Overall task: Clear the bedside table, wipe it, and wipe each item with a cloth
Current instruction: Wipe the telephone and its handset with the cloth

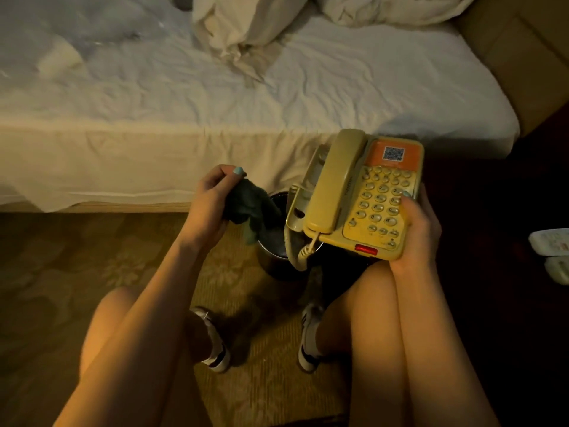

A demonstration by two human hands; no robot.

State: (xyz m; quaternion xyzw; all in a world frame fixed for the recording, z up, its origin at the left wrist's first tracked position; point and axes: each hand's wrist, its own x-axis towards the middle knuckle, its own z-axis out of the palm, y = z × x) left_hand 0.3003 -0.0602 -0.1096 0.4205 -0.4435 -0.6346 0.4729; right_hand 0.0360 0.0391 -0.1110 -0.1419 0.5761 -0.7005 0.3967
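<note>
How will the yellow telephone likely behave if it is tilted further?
The telephone looks like rigid plastic. Its handset only rests in the cradle, so it may slide off. The coiled cord hangs loose and will probably swing.

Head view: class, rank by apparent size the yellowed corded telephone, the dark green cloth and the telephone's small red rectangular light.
1. yellowed corded telephone
2. dark green cloth, bunched in the left hand, so partly hidden
3. small red rectangular light

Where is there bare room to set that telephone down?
The sheet between the pillows and the mattress edge lies bare; so does carpet left of the bin. Between cloth and telephone, over the bin, it is crowded.
</note>
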